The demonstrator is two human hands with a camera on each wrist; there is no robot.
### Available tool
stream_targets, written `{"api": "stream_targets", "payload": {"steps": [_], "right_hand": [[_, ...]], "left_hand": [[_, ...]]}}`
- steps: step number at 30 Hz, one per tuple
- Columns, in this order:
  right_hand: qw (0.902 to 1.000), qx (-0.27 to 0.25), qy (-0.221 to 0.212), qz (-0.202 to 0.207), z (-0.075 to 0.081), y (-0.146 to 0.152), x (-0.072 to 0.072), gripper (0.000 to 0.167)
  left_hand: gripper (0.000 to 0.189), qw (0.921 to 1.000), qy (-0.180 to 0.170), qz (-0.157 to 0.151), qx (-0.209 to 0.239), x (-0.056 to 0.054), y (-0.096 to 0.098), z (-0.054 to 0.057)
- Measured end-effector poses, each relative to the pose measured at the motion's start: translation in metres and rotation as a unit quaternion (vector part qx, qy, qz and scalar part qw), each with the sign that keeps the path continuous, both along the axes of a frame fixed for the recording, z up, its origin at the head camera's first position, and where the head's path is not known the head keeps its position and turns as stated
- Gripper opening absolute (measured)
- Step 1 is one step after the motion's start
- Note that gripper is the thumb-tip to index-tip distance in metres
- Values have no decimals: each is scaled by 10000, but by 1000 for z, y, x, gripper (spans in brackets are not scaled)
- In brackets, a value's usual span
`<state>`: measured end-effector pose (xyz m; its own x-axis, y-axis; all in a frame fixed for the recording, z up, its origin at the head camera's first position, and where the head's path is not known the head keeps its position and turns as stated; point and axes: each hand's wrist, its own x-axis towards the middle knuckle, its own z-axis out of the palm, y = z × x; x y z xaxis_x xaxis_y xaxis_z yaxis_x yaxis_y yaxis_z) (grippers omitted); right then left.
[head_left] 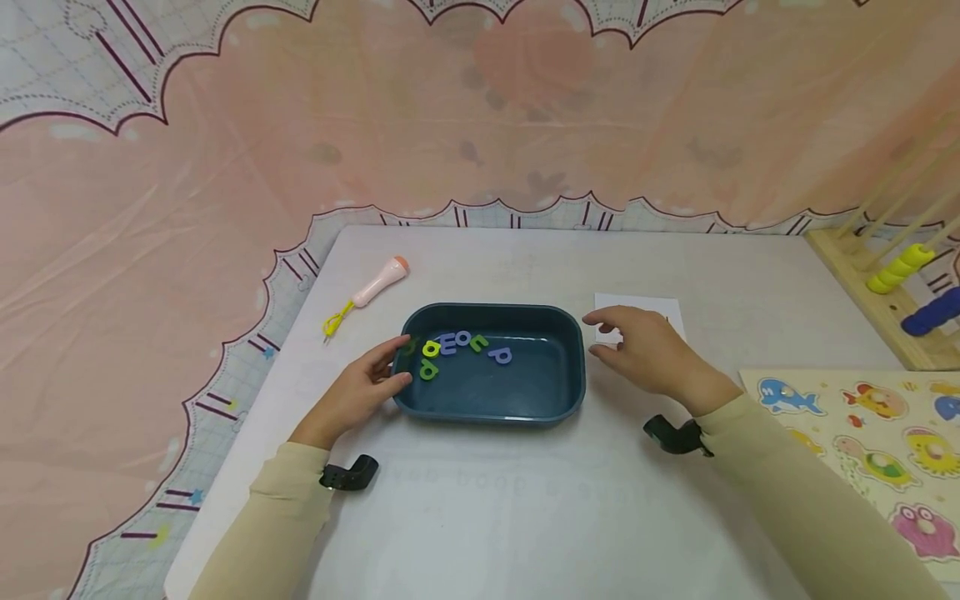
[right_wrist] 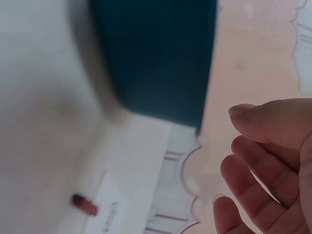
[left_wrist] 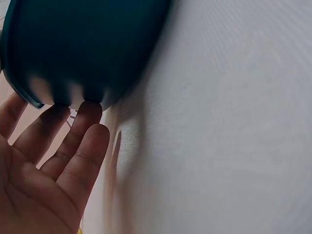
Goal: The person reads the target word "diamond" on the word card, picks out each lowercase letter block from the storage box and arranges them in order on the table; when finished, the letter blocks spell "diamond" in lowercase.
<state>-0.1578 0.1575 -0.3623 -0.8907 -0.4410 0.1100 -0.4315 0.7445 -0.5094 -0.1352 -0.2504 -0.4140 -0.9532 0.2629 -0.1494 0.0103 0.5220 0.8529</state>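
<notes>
A dark teal tray (head_left: 487, 392) stands on the white table, holding several small plastic letters (head_left: 447, 343) in purple, green and yellow, mostly towards its left. My left hand (head_left: 367, 387) grips the tray's left end, with fingers at the rim; in the left wrist view, fingertips (left_wrist: 90, 114) touch the outer wall. Off the tray's right end, my right hand (head_left: 645, 350) hovers with fingers loosely bent and nothing between them. A white card (head_left: 637, 303) lies partly hidden behind this hand. In the right wrist view the card (right_wrist: 105, 209) shows writing and a small dark red object (right_wrist: 85, 204).
Behind the tray on the left lies a pink-handled tool (head_left: 378, 282) with a yellow end. A wooden bead frame (head_left: 862, 300) stands at the far right, and a sea-animal puzzle board (head_left: 825, 425) lies in front of it. Patterned cloth (head_left: 480, 125) hangs behind the table.
</notes>
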Motion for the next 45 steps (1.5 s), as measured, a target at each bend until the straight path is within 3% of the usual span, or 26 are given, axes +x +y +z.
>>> {"api": "stream_targets", "payload": {"steps": [10,20,29,36,45], "right_hand": [[9978,-76,375,541,23,-32,-7,40],[9921,5,257,1230,35,-73,-25,48],[9875,553,-160,1469,25,-105,-40,45],[9751,876,-421,1995,13,-128,-43,41],[9613,1347,-680,2306,3,-152,-46,40]], "left_hand": [[63,10000,29,4,39,-1,-1,0],[63,10000,70,-25,59,-1,-2,-1],[66,9999,-42,0,99,-1,-3,-2],[68,9999,-65,-32,71,1,-2,2],[69,9999,-128,-26,-36,-1,-4,0]]}}
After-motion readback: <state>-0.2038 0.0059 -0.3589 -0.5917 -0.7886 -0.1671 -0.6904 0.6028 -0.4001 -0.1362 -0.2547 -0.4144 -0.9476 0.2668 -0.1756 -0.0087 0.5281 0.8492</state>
